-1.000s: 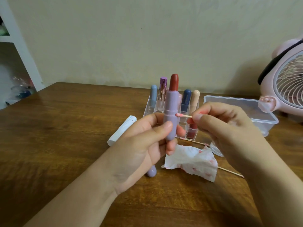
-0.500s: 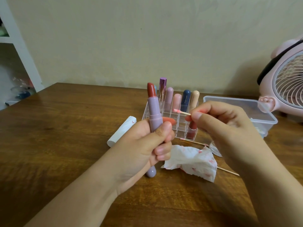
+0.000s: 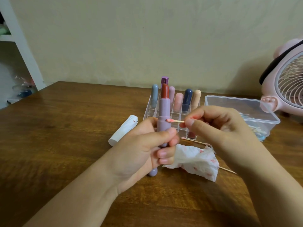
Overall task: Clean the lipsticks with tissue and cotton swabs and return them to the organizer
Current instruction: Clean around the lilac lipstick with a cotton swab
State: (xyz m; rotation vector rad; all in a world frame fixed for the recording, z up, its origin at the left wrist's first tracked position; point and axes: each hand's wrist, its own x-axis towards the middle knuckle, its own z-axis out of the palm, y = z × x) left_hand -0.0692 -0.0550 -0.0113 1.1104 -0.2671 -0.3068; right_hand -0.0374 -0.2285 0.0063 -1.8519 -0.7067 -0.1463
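lipstick (image 3: 163,115) standing upright in left hand (image 3: 144,149), fingers and thumb curling around lower lilac barrel, red bullet wound out at top and bare. pinching cotton swab (image 3: 174,121) in right hand (image 3: 216,128) between thumb and fingertips, pink-stained tip touching barrel's right side just above left thumb. likely handling as light, stiff, smooth plastic, a bit slippery; best gripping low on barrel as now, keeping clear of soft bullet, which would be smearing or denting under any pressure. swab stick looking thin and probably snapping if pressed hard.

sitting just behind on table (image 3: 65,128): clear organizer (image 3: 165,112) with several capped lipsticks standing in back slots, front slots looking free though hard telling through clear walls. lying below hands: crumpled tissue (image 3: 196,161) spotted pink, with used swabs poking out beside it. lilac piece, possibly the cap (image 3: 152,172), peeking out under left hand. lying left of organizer: white roll (image 3: 124,130). resting at right: clear box (image 3: 246,112) holding more swabs, pink fan (image 3: 288,82) beyond it. standing lipsticks crowding return path, so lowering straight down into an open slot seeming safest.
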